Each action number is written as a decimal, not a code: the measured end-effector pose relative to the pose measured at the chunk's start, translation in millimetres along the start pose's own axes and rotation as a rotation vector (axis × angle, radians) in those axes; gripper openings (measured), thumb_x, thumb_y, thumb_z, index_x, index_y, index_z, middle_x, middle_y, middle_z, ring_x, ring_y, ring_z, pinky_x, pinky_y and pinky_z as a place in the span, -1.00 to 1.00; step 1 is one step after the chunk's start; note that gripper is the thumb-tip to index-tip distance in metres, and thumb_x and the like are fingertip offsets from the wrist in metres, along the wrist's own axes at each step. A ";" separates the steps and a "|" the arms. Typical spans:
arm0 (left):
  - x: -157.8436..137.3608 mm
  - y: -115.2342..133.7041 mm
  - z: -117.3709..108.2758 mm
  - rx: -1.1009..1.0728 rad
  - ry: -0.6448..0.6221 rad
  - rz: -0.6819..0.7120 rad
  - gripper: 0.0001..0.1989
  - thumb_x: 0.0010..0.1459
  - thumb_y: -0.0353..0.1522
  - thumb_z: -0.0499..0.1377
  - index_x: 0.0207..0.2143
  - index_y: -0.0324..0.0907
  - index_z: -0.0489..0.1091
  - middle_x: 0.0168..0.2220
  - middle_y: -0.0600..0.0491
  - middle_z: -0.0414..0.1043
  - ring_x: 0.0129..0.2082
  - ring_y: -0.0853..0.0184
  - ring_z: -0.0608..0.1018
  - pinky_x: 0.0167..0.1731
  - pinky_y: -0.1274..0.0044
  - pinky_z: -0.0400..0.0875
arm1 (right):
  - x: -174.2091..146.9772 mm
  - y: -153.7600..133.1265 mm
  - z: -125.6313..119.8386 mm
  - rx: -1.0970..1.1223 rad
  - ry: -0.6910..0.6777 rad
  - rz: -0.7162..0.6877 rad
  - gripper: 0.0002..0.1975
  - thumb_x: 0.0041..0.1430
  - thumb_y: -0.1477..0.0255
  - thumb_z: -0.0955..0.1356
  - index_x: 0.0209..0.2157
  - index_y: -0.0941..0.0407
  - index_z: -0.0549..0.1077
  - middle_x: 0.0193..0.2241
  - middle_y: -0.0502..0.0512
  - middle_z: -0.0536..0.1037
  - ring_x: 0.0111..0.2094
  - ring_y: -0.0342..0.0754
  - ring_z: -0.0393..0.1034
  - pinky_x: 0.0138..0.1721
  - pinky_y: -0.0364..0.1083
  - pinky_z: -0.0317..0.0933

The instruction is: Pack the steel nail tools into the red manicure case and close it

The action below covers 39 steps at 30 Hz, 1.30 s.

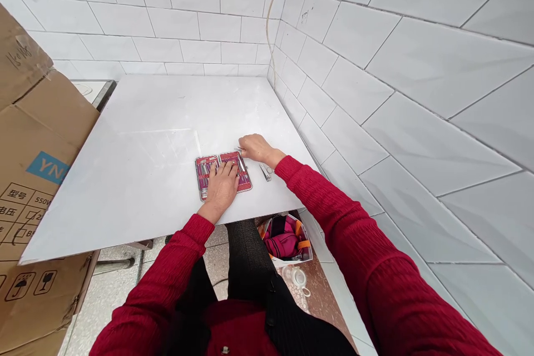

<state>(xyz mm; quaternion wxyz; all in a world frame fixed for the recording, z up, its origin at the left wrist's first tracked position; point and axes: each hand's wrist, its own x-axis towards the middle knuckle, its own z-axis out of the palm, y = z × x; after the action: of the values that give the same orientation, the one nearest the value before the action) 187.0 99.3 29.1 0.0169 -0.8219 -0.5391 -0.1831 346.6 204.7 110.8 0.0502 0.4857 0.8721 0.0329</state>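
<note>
An unfolded manicure kit case [203,183] with a red lining and several metal tools in it lies on the white table. Spread across its middle, the fingers of my left hand [223,184] lie flat and hide part of the contents. My right hand [256,148] is closed at the far right corner of the case, pinching a thin metal manicure tool [239,149]; most of that tool is hidden by the fingers. Just right of the case, a nail clipper [265,173] rests on the table, close below my right wrist.
Cardboard boxes [41,122] stand along the table's left side. White tiled walls [375,94] border the back and right. Below the front edge sits a bag [287,242] with pink things inside, near a clear plastic container [298,276]. A cable [269,16] hangs in the corner.
</note>
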 end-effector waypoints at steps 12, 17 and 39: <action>-0.6 0.9 -3.2 -0.017 0.008 0.003 -0.55 0.43 -0.33 -0.06 0.20 -0.26 0.45 0.28 -0.21 0.43 0.32 -0.06 0.40 0.41 0.00 0.02 | 1.7 -1.3 15.0 0.111 -0.028 0.070 -0.82 0.28 0.46 0.37 -0.12 0.12 0.60 -0.12 0.16 0.68 -0.14 0.06 0.52 -0.31 -0.07 0.09; -1.9 0.2 -0.1 -0.027 0.023 -0.006 -0.56 0.43 -0.34 -0.05 0.22 -0.20 0.45 0.30 -0.18 0.42 0.32 -0.04 0.41 0.39 0.01 0.07 | 0.3 3.3 11.8 0.089 0.002 0.009 -0.81 0.29 0.49 0.35 -0.12 0.13 0.60 -0.10 0.19 0.67 -0.15 0.06 0.51 -0.29 -0.06 0.08; 5.9 5.4 -2.1 -0.070 0.036 -0.029 -0.56 0.43 -0.28 -0.02 0.17 -0.30 0.47 0.31 -0.27 0.37 0.39 -0.09 0.30 0.42 0.02 0.02 | 13.3 2.9 2.3 0.137 -0.038 0.069 -0.78 0.22 0.47 0.39 -0.11 0.10 0.62 -0.13 0.13 0.68 -0.15 0.04 0.51 -0.26 -0.09 0.15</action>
<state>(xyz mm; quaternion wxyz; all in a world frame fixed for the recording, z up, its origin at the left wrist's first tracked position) 193.3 101.7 33.9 -0.0048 -0.8106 -0.5440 -0.2167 342.4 217.6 108.1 0.0322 0.5182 0.8540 -0.0340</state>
